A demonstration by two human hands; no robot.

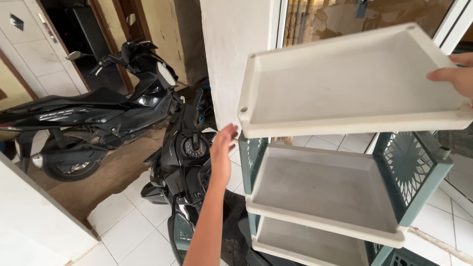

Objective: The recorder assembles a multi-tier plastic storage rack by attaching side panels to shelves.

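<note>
A white plastic shelf tray (345, 81) is tilted above a plastic rack (419, 172) with teal lattice side panels and white shelves. My right hand (456, 74) grips the tray's right edge. My left hand (222, 148) is open, fingers spread, just left of the tray's front left corner and not touching it. The rack's middle shelf (325, 187) and lower shelf (305, 244) sit beneath, both empty.
A black scooter (189, 162) stands directly left of the rack, close to my left arm. A second black motorbike (88, 113) is parked further left. A white pillar (236, 54) rises behind the tray; white floor tiles (123, 221) lie below.
</note>
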